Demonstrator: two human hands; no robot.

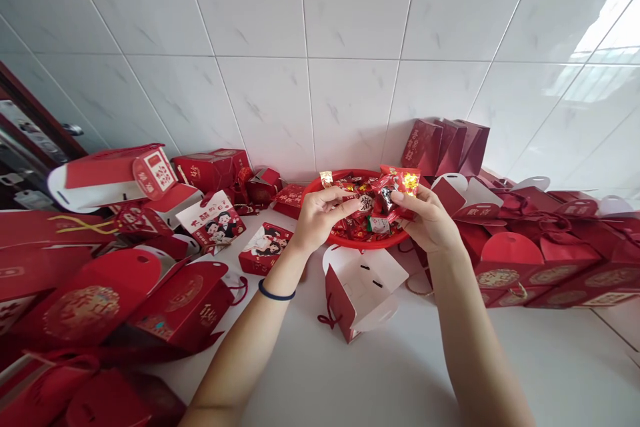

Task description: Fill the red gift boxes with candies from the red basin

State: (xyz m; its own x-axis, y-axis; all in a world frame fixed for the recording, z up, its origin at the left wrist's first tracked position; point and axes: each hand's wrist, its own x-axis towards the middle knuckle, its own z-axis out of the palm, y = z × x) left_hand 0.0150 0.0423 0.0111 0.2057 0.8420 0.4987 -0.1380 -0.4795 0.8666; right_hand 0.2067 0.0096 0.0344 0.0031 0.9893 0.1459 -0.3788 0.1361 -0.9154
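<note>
Both of my hands are raised over a round red basin (320,185) filled with wrapped candies (379,225). My left hand (323,213) pinches a small red-wrapped candy (366,204) between thumb and fingers. My right hand (427,217) is closed on shiny red candy packets (400,180); how many it holds is hard to make out. Just in front of the basin stands an open gift box (363,290), red outside and white inside, with its flaps spread and a dark red cord at its left side.
Red gift boxes (185,307) crowd the left side, some lying tilted. More red boxes (545,260) stand in rows at the right. Several tall red boxes (445,147) lean by the tiled wall (350,100). A small printed box (265,248) lies left of the basin on the white table (320,373).
</note>
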